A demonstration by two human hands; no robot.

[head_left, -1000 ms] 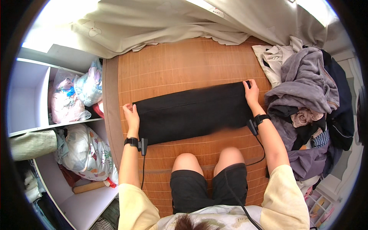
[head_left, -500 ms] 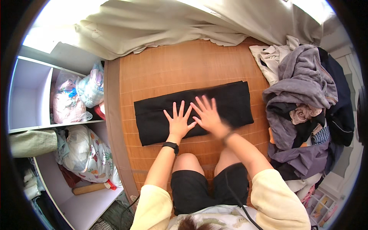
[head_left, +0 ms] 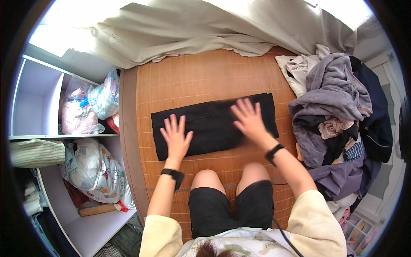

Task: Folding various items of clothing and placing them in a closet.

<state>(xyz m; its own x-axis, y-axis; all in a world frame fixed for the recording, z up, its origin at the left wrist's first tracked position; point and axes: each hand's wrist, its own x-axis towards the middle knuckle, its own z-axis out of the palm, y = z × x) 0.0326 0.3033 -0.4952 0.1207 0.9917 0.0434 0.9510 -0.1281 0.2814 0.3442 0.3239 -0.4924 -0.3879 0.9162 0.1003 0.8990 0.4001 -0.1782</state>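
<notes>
A black folded garment point(head_left: 209, 124) lies flat on the brown bamboo mat point(head_left: 192, 81) in front of my knees, forming a long strip tilted up toward the right. Its exact kind cannot be told. Over its left part rests my left hand point(head_left: 175, 137), palm down with the fingers spread. Toward its right end is my right hand point(head_left: 250, 120), also palm down, fingers apart and slightly blurred. Neither hand grips the cloth. Both wrists carry black bands.
At the right sits a heap of clothes with a grey fleece garment point(head_left: 334, 90) on top. Open white shelves point(head_left: 38, 103) on the left hold bagged items, including a patterned bag point(head_left: 107, 175). A pale curtain point(head_left: 184, 30) drapes along the far edge.
My hands have slid apart from the middle of the black cloth, the left one leftward and the right one rightward. The cloth keeps its folded strip shape.
</notes>
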